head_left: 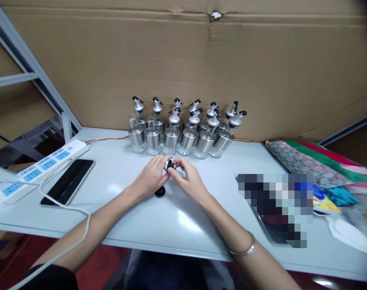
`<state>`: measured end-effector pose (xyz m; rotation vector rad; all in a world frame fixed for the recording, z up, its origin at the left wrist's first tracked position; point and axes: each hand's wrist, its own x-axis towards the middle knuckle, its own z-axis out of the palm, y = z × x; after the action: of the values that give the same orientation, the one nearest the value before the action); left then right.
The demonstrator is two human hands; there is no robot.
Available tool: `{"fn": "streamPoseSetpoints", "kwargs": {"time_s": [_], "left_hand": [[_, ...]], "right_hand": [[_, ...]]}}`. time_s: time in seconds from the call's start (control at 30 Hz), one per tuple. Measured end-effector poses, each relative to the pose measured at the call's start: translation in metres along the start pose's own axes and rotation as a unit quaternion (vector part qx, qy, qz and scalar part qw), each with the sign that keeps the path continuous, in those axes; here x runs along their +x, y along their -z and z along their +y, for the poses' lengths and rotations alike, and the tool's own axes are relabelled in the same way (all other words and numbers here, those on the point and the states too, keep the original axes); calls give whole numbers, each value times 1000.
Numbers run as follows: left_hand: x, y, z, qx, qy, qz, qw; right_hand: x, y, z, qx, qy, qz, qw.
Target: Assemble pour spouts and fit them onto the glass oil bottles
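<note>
In the middle of the table, my left hand (153, 173) is closed round a silver and black pourer spout (167, 165). The fingers of my right hand (188, 177) pinch the same spout from the other side. Just below my left hand lies a small round black piece (160, 192). Behind my hands, glass bottles with metal sleeves stand in two rows. Two at the front left, one bottle (136, 136) and its neighbour (153, 139), have bare glass necks. Others carry a silver spout with a black lever, such as the front right bottle (222, 141).
At left, a white power strip (47, 167) lies beside a dark phone (69, 182), with a white cable crossing my left forearm. A pixelated dark object (271, 209) and colourful fabric (328, 161) are at right. Cardboard (171, 52) stands behind the table.
</note>
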<state>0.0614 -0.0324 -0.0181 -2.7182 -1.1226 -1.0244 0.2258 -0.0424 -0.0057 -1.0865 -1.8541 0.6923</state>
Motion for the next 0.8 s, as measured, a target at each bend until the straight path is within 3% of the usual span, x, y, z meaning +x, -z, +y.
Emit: {"fn": "streamPoseSetpoints", "kwargs": {"time_s": [0.27, 0.47, 0.6, 0.8], "left_hand": [[-2, -7, -2, -60, -54, 48, 996], [-1, -6, -2, 35, -30, 3, 999], [1, -1, 1, 14, -14, -35, 999], [2, 0, 3, -3, 5, -42, 999]], "right_hand": [[-2, 1, -1, -100, 48, -18, 994], [-1, 2, 6, -162, 50, -22, 985], [-1, 1, 6, -160, 59, -23, 985], [1, 8, 3, -175, 58, -49, 982]]}}
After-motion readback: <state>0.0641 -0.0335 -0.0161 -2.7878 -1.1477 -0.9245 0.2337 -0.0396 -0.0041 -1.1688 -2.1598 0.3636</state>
